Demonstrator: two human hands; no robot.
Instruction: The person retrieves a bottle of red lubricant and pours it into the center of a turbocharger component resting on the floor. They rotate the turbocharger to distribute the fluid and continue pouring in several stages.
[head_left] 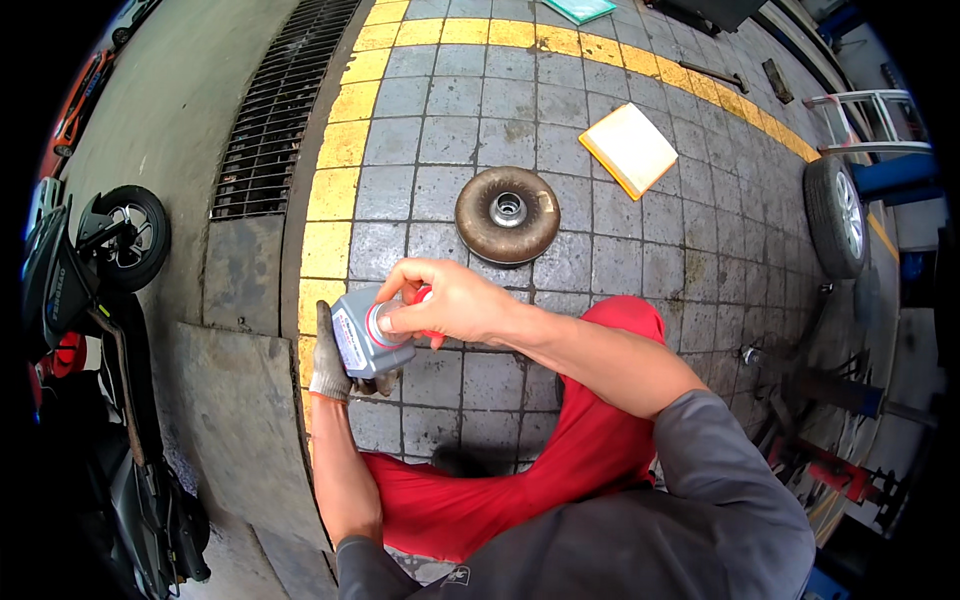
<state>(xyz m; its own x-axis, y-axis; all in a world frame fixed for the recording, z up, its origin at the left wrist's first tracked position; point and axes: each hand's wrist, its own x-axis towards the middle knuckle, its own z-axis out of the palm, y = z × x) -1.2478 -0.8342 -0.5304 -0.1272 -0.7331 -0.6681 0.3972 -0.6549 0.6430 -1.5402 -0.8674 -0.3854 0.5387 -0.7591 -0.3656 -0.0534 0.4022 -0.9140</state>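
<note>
My left hand (328,350), in a grey work glove with a light cuff, wraps round a grey plastic bottle (350,335) with a label on its side. The bottle tilts in front of my left knee. My bare right hand (440,300) is closed at the bottle's mouth, thumb and fingers pinched at its red-ringed neck. A red cap (424,294) shows between the fingers and palm of that hand; part of it is hidden. Beyond the hands, a brown, ring-shaped torque converter (507,215) lies on the tiles, its metal hub upward.
An orange-rimmed panel air filter (630,150) lies farther right, and a green one (580,8) at the far edge. Along the left runs a drain grate (275,120), with a parked motorcycle (110,300) beyond. A car wheel (835,218) stands at the right.
</note>
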